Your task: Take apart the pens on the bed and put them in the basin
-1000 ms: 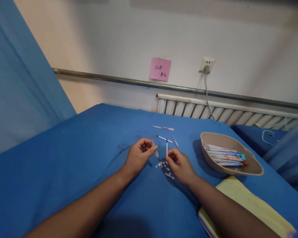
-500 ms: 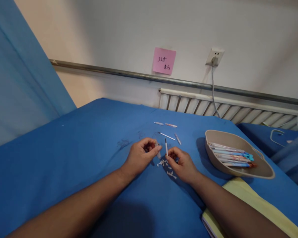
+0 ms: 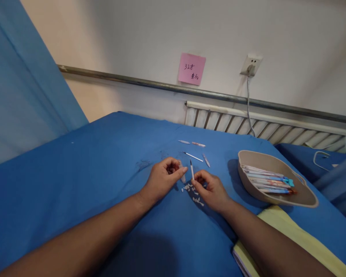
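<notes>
Between thumb and fingers of my left hand [image 3: 165,175] is a pale, translucent pen barrel [image 3: 182,175], tilted. My right hand [image 3: 209,188] pinches a white pen refill [image 3: 192,170] with a dark tip pointing up; the barrel and refill are apart. Just below, several small white pieces [image 3: 196,201] lie scattered on the blue sheet [image 3: 109,154]. Beyond my hands rest another white refill [image 3: 193,156] with a dark tip, a patterned pen barrel [image 3: 206,160], a pale barrel [image 3: 184,142] and a red-and-white barrel [image 3: 198,144].
A beige basket [image 3: 308,198] holding several pens [image 3: 266,181] stands at the right. Nearer me, a folded yellow cloth [image 3: 282,231] lies under my right forearm. Behind are a radiator [image 3: 227,120], a metal rail [image 3: 127,80], a plugged-in socket [image 3: 251,65] and a pink note [image 3: 192,69].
Both hands keep their holds on the barrel and the refill. The refill has shifted and leans slightly more to the left. The whole view has moved a little.
</notes>
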### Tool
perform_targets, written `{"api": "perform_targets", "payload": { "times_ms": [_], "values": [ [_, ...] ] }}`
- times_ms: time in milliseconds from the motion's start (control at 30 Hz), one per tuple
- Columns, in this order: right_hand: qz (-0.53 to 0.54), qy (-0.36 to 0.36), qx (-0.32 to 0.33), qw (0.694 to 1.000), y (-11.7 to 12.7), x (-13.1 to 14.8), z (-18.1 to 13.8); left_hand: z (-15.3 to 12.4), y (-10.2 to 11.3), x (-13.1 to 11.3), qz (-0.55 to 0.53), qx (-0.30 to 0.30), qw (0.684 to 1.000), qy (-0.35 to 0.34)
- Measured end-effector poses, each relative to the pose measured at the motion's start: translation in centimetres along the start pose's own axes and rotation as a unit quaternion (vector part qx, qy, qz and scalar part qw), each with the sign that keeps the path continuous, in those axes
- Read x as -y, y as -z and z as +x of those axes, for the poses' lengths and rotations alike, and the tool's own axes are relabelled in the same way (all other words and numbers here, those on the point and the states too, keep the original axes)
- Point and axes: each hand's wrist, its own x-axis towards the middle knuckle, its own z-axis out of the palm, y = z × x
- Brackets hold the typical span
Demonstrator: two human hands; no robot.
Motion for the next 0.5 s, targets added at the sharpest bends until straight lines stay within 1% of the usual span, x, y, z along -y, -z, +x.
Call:
{"api": "perform_targets", "payload": {
  "times_ms": [200,367,500],
  "values": [
    [-0.014,0.006,0.002,1.0,0.1,0.2,0.0,0.7,0.5,-0.3,-0.067,-0.028,0.997,0.022],
    [-0.038,0.015,0.019,0.999,0.1,0.2,-0.1,1.2,1.0,-0.2,-0.112,-0.055,0.991,0.048],
    [-0.037,0.009,0.026,0.999,0.0,0.1,-0.2,1.3,1.0,-0.1,-0.126,-0.067,0.989,0.045]
  ]
}}
